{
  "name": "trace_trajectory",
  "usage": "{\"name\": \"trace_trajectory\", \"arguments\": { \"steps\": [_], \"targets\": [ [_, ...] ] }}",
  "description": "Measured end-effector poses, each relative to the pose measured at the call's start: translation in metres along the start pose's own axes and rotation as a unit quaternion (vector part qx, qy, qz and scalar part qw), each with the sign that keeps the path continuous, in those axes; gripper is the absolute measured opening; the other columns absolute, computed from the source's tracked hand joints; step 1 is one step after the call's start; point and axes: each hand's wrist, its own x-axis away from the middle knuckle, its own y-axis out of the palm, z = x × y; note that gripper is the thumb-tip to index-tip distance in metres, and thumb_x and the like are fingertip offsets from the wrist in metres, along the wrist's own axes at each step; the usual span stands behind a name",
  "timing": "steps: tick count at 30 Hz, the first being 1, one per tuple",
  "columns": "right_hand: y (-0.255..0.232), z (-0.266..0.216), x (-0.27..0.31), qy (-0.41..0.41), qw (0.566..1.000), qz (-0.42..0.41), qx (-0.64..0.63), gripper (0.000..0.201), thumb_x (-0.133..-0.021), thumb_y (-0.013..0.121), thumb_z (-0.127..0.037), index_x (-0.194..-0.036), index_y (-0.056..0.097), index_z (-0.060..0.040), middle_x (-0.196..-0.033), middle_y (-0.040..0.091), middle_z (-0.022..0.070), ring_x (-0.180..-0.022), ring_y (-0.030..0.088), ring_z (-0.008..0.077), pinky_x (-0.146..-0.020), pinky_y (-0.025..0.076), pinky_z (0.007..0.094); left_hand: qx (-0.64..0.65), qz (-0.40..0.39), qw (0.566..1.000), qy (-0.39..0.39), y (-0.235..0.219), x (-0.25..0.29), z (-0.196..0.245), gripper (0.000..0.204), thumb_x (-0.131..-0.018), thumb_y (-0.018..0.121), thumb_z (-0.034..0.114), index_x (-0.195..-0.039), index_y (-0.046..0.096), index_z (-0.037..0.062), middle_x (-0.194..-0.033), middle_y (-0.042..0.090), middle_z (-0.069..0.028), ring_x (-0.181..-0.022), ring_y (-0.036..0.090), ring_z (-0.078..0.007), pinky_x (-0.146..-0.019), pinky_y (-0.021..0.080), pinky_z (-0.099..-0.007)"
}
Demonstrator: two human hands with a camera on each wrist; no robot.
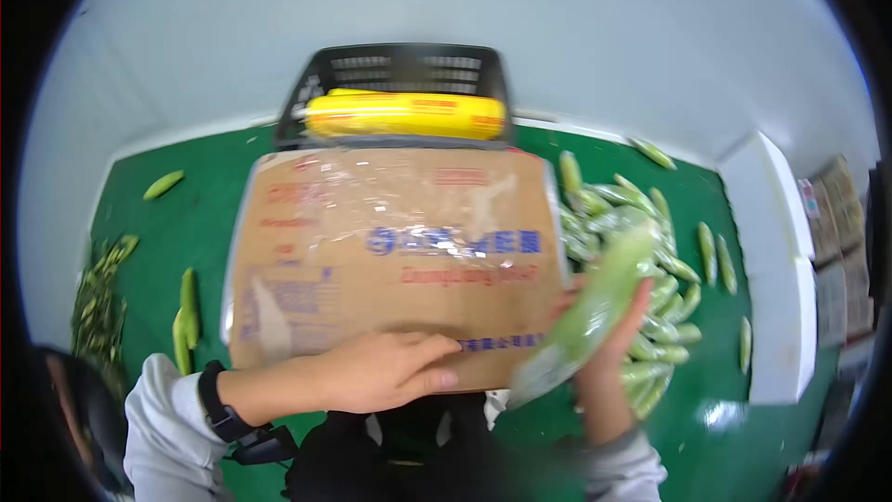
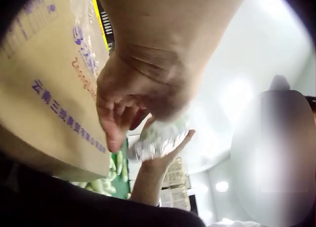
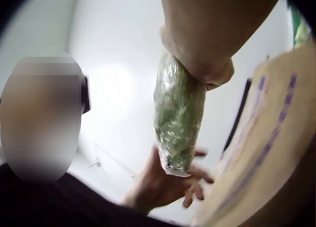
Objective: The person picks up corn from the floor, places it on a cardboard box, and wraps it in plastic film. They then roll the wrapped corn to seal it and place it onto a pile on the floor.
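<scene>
My right hand (image 1: 613, 325) grips a long pale green vegetable wrapped in clear film (image 1: 595, 302), tilted over the right front corner of a cardboard box (image 1: 400, 288). In the right wrist view, the wrapped vegetable (image 3: 178, 118) hangs below that hand, its film gathered at the lower end. Over the box's front edge lies my left hand (image 1: 390, 372), palm down, fingers loosely extended and holding nothing. The left wrist view shows its fingers (image 2: 114, 130) beside the box's printed face, close to the wrapped vegetable.
Behind the box stands a black crate (image 1: 409, 54) with yellow film rolls (image 1: 409, 115). Wrapped vegetables (image 1: 655, 325) are heaped on the green floor (image 1: 539, 144) at right, near a white foam box (image 1: 767, 270). Loose green vegetables (image 1: 189, 321) and a leafy pile (image 1: 98, 307) lie at left.
</scene>
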Motion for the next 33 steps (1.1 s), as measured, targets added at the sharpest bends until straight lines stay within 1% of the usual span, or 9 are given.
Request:
{"name": "trace_trajectory", "arguments": {
  "steps": [3, 6, 9, 10, 14, 17, 22, 28, 33],
  "targets": [
    [-0.135, -0.059, -0.094, -0.013, 0.989, 0.110, 0.097, 0.055, -0.088, 0.052, -0.060, -0.100, 0.057, -0.0068, -0.078, 0.060, 0.0090, -0.064, 0.060, 0.0229, -0.061, 0.053, 0.0359, -0.150, 0.117, 0.977, 0.093, 0.030, 0.036, -0.063, 0.031, -0.089, 0.061, 0.024, -0.117, 0.058, 0.0095, -0.116, 0.056, -0.0112, -0.110, 0.055, -0.0312, -0.089, 0.048, -0.0412],
    [-0.268, -0.104, -0.157, -0.101, 0.956, 0.194, 0.197, 0.056, -0.091, 0.060, -0.041, -0.131, 0.047, -0.0034, -0.130, 0.050, 0.0167, -0.116, 0.052, 0.0305, -0.096, 0.044, 0.0452, -0.232, 0.235, 0.940, 0.090, 0.031, 0.066, -0.094, 0.039, -0.083, 0.067, 0.017, -0.119, 0.057, 0.0092, -0.120, 0.055, -0.0110, -0.110, 0.054, -0.0331, -0.091, 0.047, -0.0418],
    [-0.198, -0.059, -0.137, -0.254, 0.748, 0.187, 0.583, 0.062, -0.090, 0.063, -0.033, -0.139, 0.040, -0.0035, -0.148, 0.032, 0.0197, -0.135, 0.033, 0.0346, -0.111, 0.027, 0.0475, -0.217, 0.365, 0.905, -0.002, 0.020, 0.067, -0.104, 0.038, -0.077, 0.071, 0.013, -0.113, 0.061, 0.0090, -0.126, 0.052, -0.0136, -0.114, 0.052, -0.0347, -0.095, 0.045, -0.0427],
    [-0.192, -0.035, -0.137, -0.310, 0.612, 0.032, 0.727, 0.075, -0.083, 0.069, -0.026, -0.144, 0.032, -0.0040, -0.154, 0.019, 0.0212, -0.142, 0.017, 0.0362, -0.115, 0.014, 0.0460, -0.213, 0.404, 0.889, -0.034, 0.010, 0.062, -0.107, 0.036, -0.077, 0.071, 0.013, -0.112, 0.062, 0.0090, -0.127, 0.051, -0.0143, -0.115, 0.051, -0.0347, -0.095, 0.045, -0.0428],
    [-0.020, 0.033, -0.077, -0.348, 0.433, -0.221, 0.801, 0.048, -0.073, 0.073, -0.012, -0.118, 0.058, -0.0054, -0.141, 0.042, 0.0198, -0.126, 0.042, 0.0368, -0.105, 0.033, 0.0459, -0.382, 0.502, 0.775, 0.023, -0.052, 0.015, -0.156, 0.033, -0.080, 0.067, 0.014, -0.112, 0.058, 0.0088, -0.118, 0.056, -0.0172, -0.111, 0.054, -0.0353, -0.092, 0.046, -0.0445],
    [-0.015, 0.050, -0.121, -0.300, 0.571, -0.248, 0.723, 0.012, -0.083, 0.063, -0.009, -0.091, 0.062, -0.0008, -0.086, 0.064, 0.0132, -0.084, 0.057, 0.0298, -0.077, 0.044, 0.0385, -0.296, 0.453, 0.841, -0.007, -0.073, 0.006, -0.178, 0.020, -0.083, 0.058, 0.010, -0.101, 0.051, 0.0057, -0.089, 0.061, -0.0139, -0.086, 0.062, -0.0330, -0.073, 0.049, -0.0452],
    [-0.003, 0.018, -0.054, -0.035, 0.717, -0.245, 0.651, 0.007, -0.092, 0.055, -0.006, -0.088, 0.054, -0.0010, -0.071, 0.056, 0.0018, -0.063, 0.053, 0.0089, -0.058, 0.043, 0.0235, -0.323, 0.447, 0.825, 0.121, -0.018, 0.125, -0.161, 0.013, -0.080, 0.057, 0.004, -0.091, 0.053, 0.0068, -0.076, 0.053, -0.0106, -0.071, 0.058, -0.0307, -0.055, 0.048, -0.0422],
    [-0.019, 0.020, 0.010, 0.172, 0.650, -0.274, 0.687, 0.008, -0.094, 0.058, -0.010, -0.096, 0.061, -0.0036, -0.072, 0.056, -0.0002, -0.060, 0.047, 0.0079, -0.055, 0.039, 0.0219, -0.245, 0.417, 0.864, 0.141, 0.107, 0.199, -0.190, 0.019, -0.078, 0.064, 0.006, -0.097, 0.062, 0.0035, -0.103, 0.062, -0.0108, -0.102, 0.062, -0.0270, -0.086, 0.054, -0.0356],
    [-0.020, 0.028, 0.015, 0.202, 0.655, -0.204, 0.699, 0.012, -0.094, 0.059, -0.018, -0.094, 0.061, -0.0055, -0.072, 0.058, -0.0011, -0.060, 0.049, 0.0057, -0.055, 0.038, 0.0202, -0.198, 0.534, 0.808, -0.147, 0.149, 0.254, -0.268, 0.048, -0.073, 0.071, 0.013, -0.118, 0.055, 0.0091, -0.126, 0.051, -0.0160, -0.122, 0.047, -0.0369, -0.101, 0.039, -0.0485]
  ]
}}
